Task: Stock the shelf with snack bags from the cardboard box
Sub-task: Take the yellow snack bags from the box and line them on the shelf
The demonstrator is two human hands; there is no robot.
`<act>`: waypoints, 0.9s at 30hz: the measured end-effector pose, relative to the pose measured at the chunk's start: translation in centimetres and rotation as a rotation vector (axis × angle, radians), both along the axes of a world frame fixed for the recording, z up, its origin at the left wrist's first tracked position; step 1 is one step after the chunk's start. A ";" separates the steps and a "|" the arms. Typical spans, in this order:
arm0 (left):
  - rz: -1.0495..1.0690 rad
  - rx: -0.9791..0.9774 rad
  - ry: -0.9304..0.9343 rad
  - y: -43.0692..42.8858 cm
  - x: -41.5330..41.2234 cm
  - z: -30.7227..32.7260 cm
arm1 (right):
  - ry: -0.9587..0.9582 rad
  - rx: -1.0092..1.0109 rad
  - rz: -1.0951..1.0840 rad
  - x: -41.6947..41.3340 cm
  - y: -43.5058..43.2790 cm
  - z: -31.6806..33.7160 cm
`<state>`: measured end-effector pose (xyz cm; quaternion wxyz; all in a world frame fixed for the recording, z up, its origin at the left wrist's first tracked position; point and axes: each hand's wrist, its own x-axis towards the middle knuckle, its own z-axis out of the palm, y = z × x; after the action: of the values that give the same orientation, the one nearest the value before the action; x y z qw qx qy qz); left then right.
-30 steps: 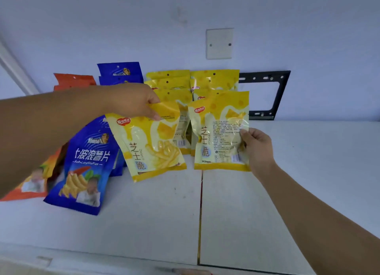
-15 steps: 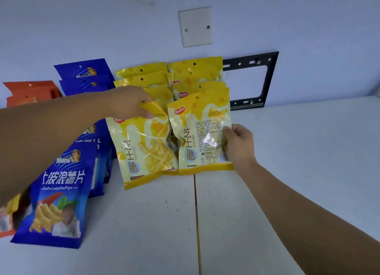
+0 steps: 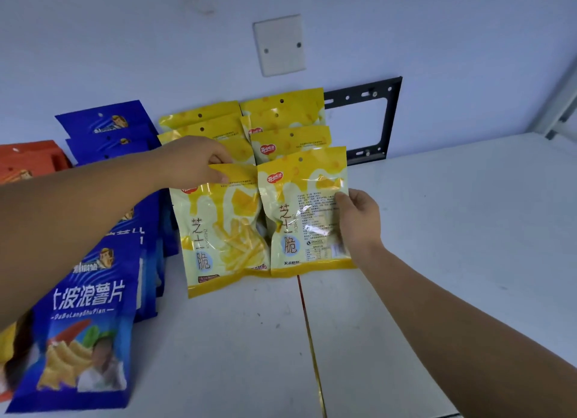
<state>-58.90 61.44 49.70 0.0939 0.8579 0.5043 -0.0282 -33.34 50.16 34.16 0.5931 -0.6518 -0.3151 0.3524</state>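
Two yellow snack bags stand side by side on the white shelf (image 3: 437, 230), in front of two rows of the same yellow bags (image 3: 287, 118). My left hand (image 3: 196, 161) pinches the folded top edge of the left yellow bag (image 3: 218, 236), which leans a little. My right hand (image 3: 359, 221) grips the right edge of the right yellow bag (image 3: 299, 217), thumb on its front. Both bags' bottoms touch the shelf near the seam. The cardboard box is out of view.
Blue snack bags (image 3: 84, 317) lean in a row at the left, orange bags (image 3: 28, 161) behind them. A black metal bracket (image 3: 387, 121) and a white wall plate (image 3: 279, 44) sit on the back wall. The shelf's right half is bare.
Both hands have lowered the two yellow bags onto the shelf against the yellow rows. The view has shifted a little.
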 end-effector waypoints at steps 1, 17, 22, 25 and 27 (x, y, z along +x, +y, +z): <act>0.007 -0.005 -0.019 0.0 -0.3 0.0 | -0.004 -0.001 -0.002 0.1 0.0 0.1; 0.097 -0.028 -0.173 -3.7 -3.2 0.2 | -0.377 0.037 0.034 5.5 -1.7 3.0; 0.067 -0.017 -0.233 -5.9 -0.9 -0.1 | -0.403 0.054 0.105 6.3 -3.2 4.3; -0.003 0.023 -0.274 -6.9 1.1 0.0 | -0.428 0.042 0.124 6.4 -5.1 4.6; -0.057 0.034 -0.321 -7.5 2.4 0.5 | -0.428 0.038 0.125 6.6 -6.7 4.8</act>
<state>-56.53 53.90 50.15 0.1578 0.8668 0.4589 0.1151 -26.70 43.42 39.00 0.5019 -0.6796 -0.4803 0.2358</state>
